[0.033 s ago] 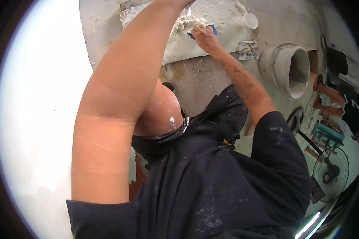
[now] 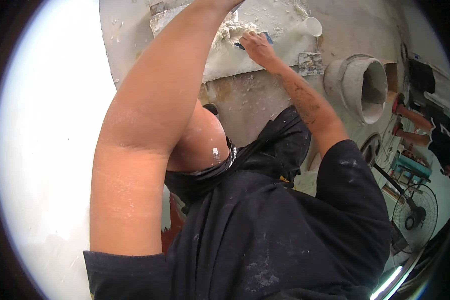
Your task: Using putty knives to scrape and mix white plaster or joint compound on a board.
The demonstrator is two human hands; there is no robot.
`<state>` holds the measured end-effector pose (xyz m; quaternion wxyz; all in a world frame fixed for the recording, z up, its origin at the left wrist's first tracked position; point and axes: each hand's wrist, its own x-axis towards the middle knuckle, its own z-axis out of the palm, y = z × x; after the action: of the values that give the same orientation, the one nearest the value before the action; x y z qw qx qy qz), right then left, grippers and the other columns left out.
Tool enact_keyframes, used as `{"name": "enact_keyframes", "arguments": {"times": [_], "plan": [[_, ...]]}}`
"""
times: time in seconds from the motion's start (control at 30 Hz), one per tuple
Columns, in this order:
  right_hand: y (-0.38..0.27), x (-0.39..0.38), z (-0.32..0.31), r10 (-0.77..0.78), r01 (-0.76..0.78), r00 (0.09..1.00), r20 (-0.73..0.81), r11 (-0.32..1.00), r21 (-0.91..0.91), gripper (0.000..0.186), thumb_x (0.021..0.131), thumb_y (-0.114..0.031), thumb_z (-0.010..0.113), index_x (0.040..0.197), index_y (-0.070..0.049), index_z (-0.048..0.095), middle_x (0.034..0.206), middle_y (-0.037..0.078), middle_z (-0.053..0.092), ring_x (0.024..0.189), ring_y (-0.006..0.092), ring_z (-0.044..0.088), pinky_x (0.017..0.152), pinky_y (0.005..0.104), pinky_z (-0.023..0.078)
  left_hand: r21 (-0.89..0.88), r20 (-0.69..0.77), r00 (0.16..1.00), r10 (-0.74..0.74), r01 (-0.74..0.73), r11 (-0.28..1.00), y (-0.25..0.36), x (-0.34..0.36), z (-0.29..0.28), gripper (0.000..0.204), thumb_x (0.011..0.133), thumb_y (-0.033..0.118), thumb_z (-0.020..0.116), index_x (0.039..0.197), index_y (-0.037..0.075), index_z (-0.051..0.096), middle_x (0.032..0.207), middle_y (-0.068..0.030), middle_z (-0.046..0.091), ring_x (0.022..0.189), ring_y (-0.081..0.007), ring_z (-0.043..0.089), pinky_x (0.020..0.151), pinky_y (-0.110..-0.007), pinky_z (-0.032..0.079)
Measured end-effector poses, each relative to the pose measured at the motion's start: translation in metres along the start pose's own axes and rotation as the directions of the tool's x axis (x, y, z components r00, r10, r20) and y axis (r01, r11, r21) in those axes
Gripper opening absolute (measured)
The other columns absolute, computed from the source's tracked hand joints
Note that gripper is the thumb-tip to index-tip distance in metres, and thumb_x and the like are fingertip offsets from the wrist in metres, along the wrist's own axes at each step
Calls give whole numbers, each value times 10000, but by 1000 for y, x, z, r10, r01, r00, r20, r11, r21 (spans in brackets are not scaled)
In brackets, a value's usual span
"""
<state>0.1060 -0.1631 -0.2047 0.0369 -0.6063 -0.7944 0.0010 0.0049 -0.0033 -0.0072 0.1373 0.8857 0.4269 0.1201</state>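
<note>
My right hand (image 2: 255, 47) is closed on a blue flat scraper (image 2: 267, 38) at the edge of a lumpy pile of white paste (image 2: 230, 31), which lies on a pale board (image 2: 275, 65) smeared with the same material. My left forearm rises across the picture to the top edge, where my left hand (image 2: 230, 5) is mostly cut off and its fingers are hidden. A white cup (image 2: 312, 26) is on the board's right part, above a stained square piece (image 2: 311, 63).
A crusted pale bucket (image 2: 340, 85) lies on its side at the right, by a brown box (image 2: 391, 80). Further right are another person's legs (image 2: 415, 120), a standing fan (image 2: 414, 217) and a turquoise container (image 2: 411, 164). A bright white surface (image 2: 45, 150) fills the left.
</note>
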Motion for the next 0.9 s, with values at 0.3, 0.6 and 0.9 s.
{"name": "enact_keyframes", "arguments": {"times": [0.3,0.6,0.9], "plan": [[17,25,-9,63,-64,998,15,996,64,181,793,-3,496,941,-33,594,1006,85,573,992,273,558,758,431,482,15,97,995,-28,27,1000,2,-4,-10,245,750,146,538,885,26,703,940,-195,673,932,-278,657,827,-360,519],[46,19,-7,-85,105,990,-112,977,185,199,751,46,477,900,-19,593,953,114,595,958,302,566,816,426,462,9,75,997,-27,26,1000,1,-3,-9,264,759,178,547,913,28,699,959,-177,677,934,-270,656,839,-359,512],[12,33,5,-36,61,986,161,986,-152,93,825,-112,537,881,-76,603,1048,51,565,1011,213,550,703,449,493,7,95,995,-38,38,999,4,1,-6,262,754,170,548,916,34,702,974,-175,673,954,-264,653,844,-349,511]]}}
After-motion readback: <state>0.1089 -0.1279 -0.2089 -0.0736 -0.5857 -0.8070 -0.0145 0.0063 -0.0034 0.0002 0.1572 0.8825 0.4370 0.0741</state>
